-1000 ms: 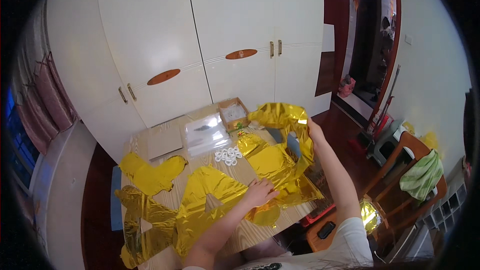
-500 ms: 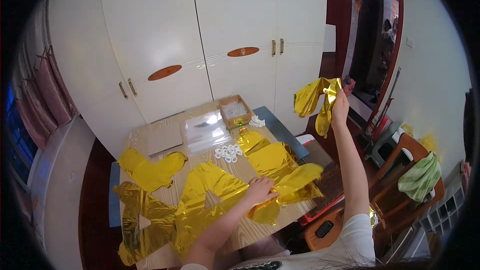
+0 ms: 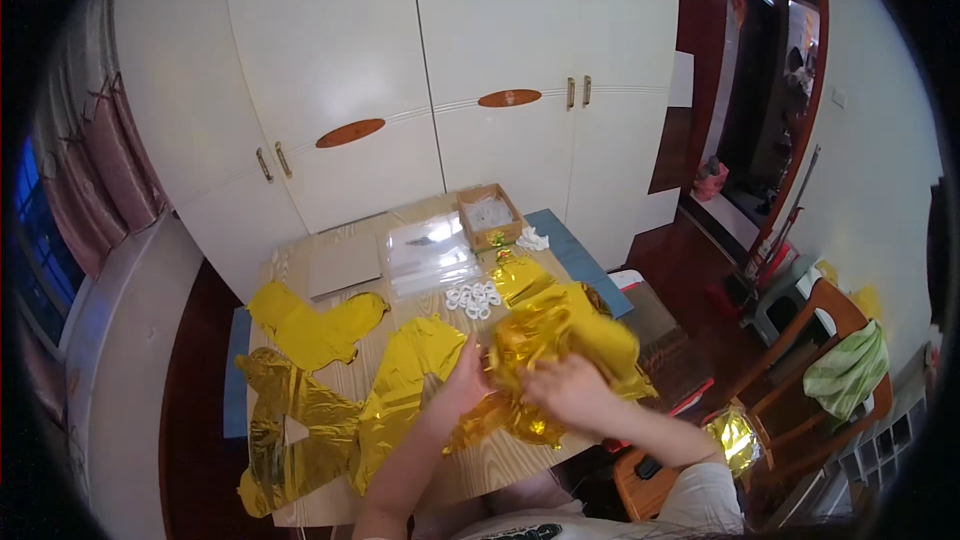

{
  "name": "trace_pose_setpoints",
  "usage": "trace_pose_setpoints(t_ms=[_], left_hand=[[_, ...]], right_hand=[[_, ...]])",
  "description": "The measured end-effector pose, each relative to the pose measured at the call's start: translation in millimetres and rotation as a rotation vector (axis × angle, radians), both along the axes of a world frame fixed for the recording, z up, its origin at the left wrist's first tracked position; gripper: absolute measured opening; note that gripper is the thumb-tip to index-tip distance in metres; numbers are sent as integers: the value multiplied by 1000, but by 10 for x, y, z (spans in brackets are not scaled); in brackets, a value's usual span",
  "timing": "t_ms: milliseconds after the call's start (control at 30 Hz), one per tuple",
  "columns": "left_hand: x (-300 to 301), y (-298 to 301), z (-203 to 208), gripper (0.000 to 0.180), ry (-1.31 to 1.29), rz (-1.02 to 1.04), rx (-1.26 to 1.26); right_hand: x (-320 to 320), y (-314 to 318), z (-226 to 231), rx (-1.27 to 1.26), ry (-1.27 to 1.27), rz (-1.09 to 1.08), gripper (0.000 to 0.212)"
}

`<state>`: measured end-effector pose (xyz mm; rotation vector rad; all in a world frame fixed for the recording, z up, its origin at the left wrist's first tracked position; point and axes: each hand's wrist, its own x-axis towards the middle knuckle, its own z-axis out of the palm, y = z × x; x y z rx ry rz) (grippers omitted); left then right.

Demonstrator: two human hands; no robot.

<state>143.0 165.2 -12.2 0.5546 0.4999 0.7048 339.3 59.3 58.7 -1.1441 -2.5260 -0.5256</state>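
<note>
A crumpled gold foil balloon (image 3: 560,350) lies bunched over the right part of the wooden table (image 3: 490,465). My left hand (image 3: 463,378) grips its left edge. My right hand (image 3: 570,390) presses on the foil's near side, fingers closed into the folds. More flat gold foil balloons (image 3: 315,325) lie spread across the left half of the table, one of them a crinkled one (image 3: 290,430) at the near left corner.
At the table's far side sit a clear plastic packet (image 3: 430,252), a small open cardboard box (image 3: 488,215), a flat grey board (image 3: 343,262) and several small white rings (image 3: 473,297). White wardrobe doors (image 3: 440,70) stand behind. A wooden chair with a green cloth (image 3: 845,375) is right.
My right hand has come down from head height, bringing the gold foil back onto the table, where it is now bunched between both hands.
</note>
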Motion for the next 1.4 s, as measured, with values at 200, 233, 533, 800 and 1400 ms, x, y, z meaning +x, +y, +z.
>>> trace_pose_setpoints(t_ms=[200, 233, 533, 800, 1400], left_hand=[[-274, 38, -353, 49, 538, 113, 273], [-306, 59, -392, 51, 682, 119, 399], [-358, 220, -306, 34, 1172, 247, 1014], [-912, 587, -669, 24, 917, 542, 578], [-1516, 789, -725, 34, 1368, 651, 1120]], right_hand=[[-464, -481, -590, -171, 49, -1, 24], [-514, -561, -625, -196, 39, -35, 24], [-701, -823, -759, -210, 109, -104, 23], [-1011, -634, -1006, -205, 133, -25, 17], [-1006, -331, -1279, -459, 40, 124, 50]])
